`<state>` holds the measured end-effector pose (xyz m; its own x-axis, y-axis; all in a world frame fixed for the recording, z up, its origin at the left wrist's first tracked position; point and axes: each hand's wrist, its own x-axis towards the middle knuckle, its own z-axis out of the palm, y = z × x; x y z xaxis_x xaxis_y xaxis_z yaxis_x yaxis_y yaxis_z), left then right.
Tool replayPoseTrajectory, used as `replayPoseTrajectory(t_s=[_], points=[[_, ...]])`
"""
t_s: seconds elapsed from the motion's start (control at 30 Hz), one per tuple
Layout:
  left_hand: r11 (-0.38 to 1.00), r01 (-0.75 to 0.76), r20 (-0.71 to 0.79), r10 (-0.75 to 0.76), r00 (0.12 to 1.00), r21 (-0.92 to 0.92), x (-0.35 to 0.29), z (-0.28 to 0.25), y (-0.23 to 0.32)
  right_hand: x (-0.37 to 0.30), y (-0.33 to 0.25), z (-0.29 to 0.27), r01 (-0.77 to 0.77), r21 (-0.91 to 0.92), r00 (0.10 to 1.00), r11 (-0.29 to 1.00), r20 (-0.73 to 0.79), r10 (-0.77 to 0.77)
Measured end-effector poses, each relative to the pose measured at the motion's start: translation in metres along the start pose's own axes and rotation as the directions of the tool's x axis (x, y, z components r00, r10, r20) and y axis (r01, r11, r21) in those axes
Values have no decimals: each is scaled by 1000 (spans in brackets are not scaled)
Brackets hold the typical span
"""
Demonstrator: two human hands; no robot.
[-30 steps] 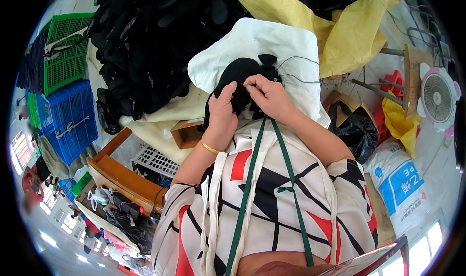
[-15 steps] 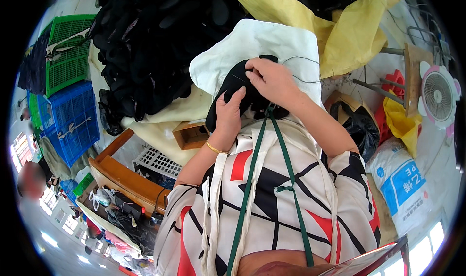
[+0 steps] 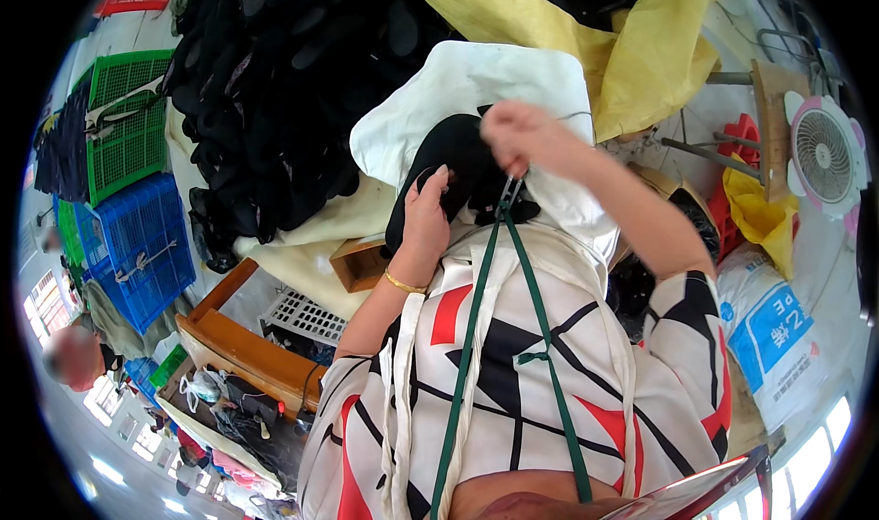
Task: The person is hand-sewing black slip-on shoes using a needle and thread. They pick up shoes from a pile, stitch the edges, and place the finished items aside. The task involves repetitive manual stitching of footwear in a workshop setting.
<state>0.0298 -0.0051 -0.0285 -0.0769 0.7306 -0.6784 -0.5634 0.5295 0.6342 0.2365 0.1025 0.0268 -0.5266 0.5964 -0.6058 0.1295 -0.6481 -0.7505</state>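
A black cloth shoe (image 3: 428, 158) lies on the white cloth (image 3: 513, 71) over my lap, its sole-shaped side partly facing up. My left hand (image 3: 426, 213) grips its near left edge, thumb on top. My right hand (image 3: 524, 137), smeared by motion, is closed just right of the shoe; what its fingers pinch is hidden. Right below those fingers, small metal thread snips (image 3: 511, 189) hang on a green cord (image 3: 482, 309) from my neck. A thin dark thread (image 3: 577, 114) shows on the cloth beyond my right hand.
A big heap of black shoes (image 3: 265, 90) rises at the far left, beside yellow sheeting (image 3: 632, 71). Green (image 3: 128, 126) and blue crates (image 3: 142, 250) stand left, near a wooden bench (image 3: 252, 351). To the right are a fan (image 3: 824, 145) and a white sack (image 3: 765, 328).
My right hand has lifted off the shoe and moved slightly right, now blurred. My left hand keeps its grip, and more of the shoe's dark surface shows.
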Motion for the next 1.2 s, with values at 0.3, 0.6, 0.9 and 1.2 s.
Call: replayPoseTrajectory(t_s=[0.3,0.6,0.9,1.2], points=[[998,66,-57,-66,996,1,-4,8,4,-169,-117,-308,677,-601,-427,424,-791,-438],[899,-10,83,-29,996,438,-21,34,54,-29,22,-51,211,-512,915,833,-195,-352],[129,-552,542,102,834,824,15,74,129,-68,34,-46,279,-240,911,930,-238,-335],[236,-581,615,-103,782,779,53,101,116,-120,50,-110,711,347,559,612,-806,-194]])
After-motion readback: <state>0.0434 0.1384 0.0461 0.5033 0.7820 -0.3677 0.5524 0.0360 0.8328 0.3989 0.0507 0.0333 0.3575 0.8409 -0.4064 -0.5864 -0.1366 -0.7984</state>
